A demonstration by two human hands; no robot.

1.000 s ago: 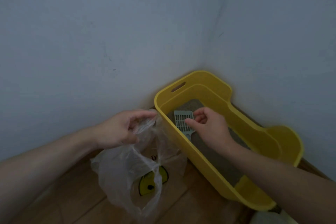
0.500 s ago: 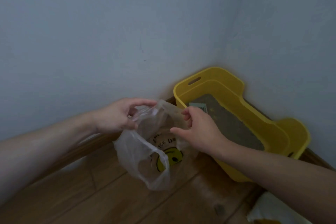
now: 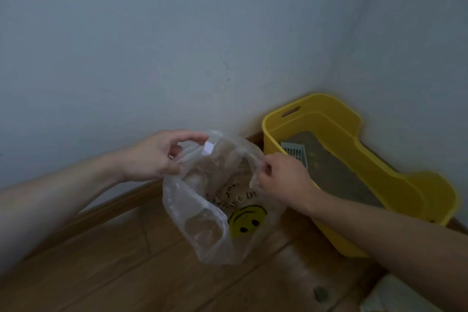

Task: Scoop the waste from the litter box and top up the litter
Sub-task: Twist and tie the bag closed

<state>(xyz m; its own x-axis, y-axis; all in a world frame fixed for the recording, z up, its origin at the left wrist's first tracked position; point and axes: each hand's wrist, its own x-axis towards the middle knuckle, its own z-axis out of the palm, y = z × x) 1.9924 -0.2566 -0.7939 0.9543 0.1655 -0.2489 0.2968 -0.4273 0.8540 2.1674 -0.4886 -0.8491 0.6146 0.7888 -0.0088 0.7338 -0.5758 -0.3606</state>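
Two hands (image 3: 154, 157) (image 3: 285, 182) pinching bag (image 3: 202, 223) rim apart, litter box (image 3: 354, 159) beside

Head view looks down, seemingly close, onto the litter box (image 3: 329, 123).

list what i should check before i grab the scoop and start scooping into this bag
1. Mouth of the plastic bag open: ok, the left hand and right hand pinch opposite edges.
2. Bag beside the litter box: ok.
3. Reach to the scoop: ok, it lies on the litter at the far end.
4. A hand free for the scoop: not ok, both hold the bag.
5. Waste located: cannot tell, too dim.
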